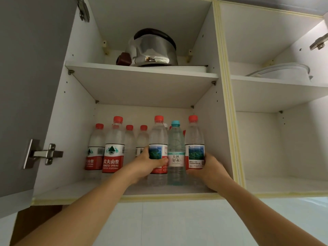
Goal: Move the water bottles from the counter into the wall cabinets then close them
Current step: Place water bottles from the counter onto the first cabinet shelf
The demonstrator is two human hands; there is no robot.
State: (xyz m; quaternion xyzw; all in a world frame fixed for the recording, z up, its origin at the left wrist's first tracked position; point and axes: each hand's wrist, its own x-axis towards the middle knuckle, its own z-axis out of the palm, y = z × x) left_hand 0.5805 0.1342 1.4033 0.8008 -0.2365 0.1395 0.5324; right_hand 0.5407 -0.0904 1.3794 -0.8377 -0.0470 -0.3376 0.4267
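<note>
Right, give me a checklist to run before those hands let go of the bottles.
1. Left hand has a grip on a red-capped bottle: ok.
2. Right hand has a grip on the other red-capped bottle: ok.
3. Both held bottles upright, bases on the lower shelf: ok.
4. Blue-capped bottle stands upright between them: ok.
5. Room behind to push deeper: cannot tell, back-row bottles hide it.
6. Cabinet door closed: not ok, it is open.
</note>
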